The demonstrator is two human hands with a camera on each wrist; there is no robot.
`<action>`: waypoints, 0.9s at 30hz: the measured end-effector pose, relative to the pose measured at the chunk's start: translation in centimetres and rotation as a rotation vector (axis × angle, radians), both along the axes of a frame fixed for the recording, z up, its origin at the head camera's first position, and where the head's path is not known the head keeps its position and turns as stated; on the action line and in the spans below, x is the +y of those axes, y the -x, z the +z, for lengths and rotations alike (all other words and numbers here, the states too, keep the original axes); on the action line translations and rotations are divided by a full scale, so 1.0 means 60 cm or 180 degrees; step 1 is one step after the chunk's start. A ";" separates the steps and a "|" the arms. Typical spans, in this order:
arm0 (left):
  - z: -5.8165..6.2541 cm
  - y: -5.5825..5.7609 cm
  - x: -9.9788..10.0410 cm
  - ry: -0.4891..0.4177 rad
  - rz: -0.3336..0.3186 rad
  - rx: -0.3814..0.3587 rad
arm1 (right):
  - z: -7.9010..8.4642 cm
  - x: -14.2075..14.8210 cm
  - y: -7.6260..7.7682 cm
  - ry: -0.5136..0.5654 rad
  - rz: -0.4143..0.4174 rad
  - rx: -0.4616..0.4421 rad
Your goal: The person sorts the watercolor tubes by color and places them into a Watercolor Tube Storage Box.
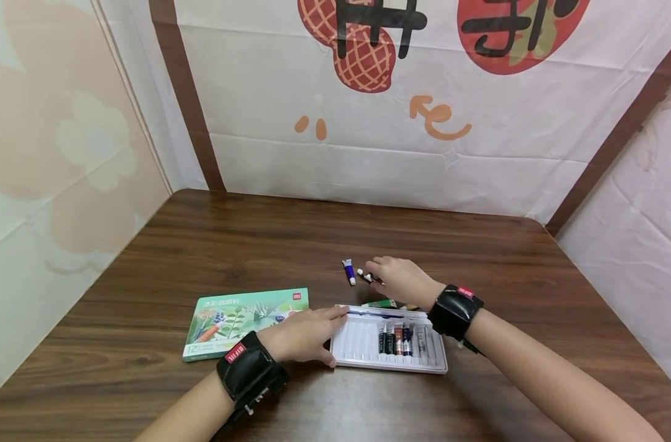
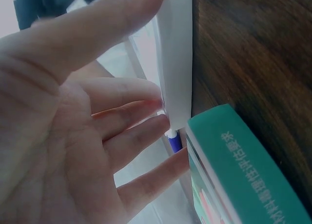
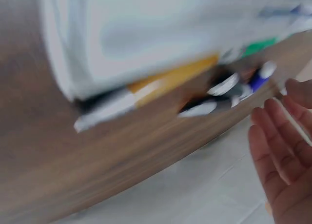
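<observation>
A white plastic paint tray [image 1: 353, 341] sits at the middle of the table, with several small paint tubes [image 1: 399, 339] in the slots of its right half. My left hand [image 1: 304, 334] rests at the tray's left end, fingers extended along its wall and thumb near the front corner. Beyond the tray, my right hand [image 1: 404, 279] reaches down over loose tubes, its fingers partly covering white caps [image 1: 368, 277]. In the right wrist view, its fingers lie loosely bent close to a purple tube [image 3: 258, 80] and dark tubes [image 3: 207, 107].
A green illustrated paint box [image 1: 230, 319] lies left of the tray, partly behind my left hand. Behind the tray's back edge are a green tube [image 1: 380, 303] and a yellow tube [image 3: 175, 77]. Printed white cloth [image 1: 258, 159] hangs behind the wooden table [image 1: 147, 307].
</observation>
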State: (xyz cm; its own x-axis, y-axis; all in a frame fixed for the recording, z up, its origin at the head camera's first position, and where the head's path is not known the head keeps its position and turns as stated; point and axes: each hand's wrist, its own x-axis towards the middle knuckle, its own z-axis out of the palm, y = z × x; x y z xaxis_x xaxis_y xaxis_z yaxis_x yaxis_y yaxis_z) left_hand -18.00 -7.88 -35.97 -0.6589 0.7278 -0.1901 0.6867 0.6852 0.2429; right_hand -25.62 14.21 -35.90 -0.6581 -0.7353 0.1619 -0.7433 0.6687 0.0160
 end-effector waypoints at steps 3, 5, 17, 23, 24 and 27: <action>-0.002 -0.002 0.003 -0.0009 -0.0009 -0.0014 | -0.007 -0.006 0.019 -0.0262 -0.0293 -0.0128; -0.002 -0.004 0.005 -0.0012 -0.0013 -0.0029 | -0.013 -0.009 0.026 -0.0349 -0.0381 -0.0265; 0.002 -0.004 0.001 0.0050 -0.0021 0.0082 | -0.013 0.003 0.019 -0.0336 -0.0146 -0.0542; 0.001 -0.003 -0.002 0.0043 -0.0001 0.0047 | -0.013 0.001 0.019 -0.0571 -0.0120 -0.0445; 0.001 -0.002 -0.001 0.0042 -0.0001 0.0047 | -0.014 0.001 0.020 -0.0591 -0.0099 -0.0409; -0.001 -0.001 0.000 0.0047 -0.0023 0.0070 | -0.009 0.004 0.020 -0.0613 0.0021 -0.0243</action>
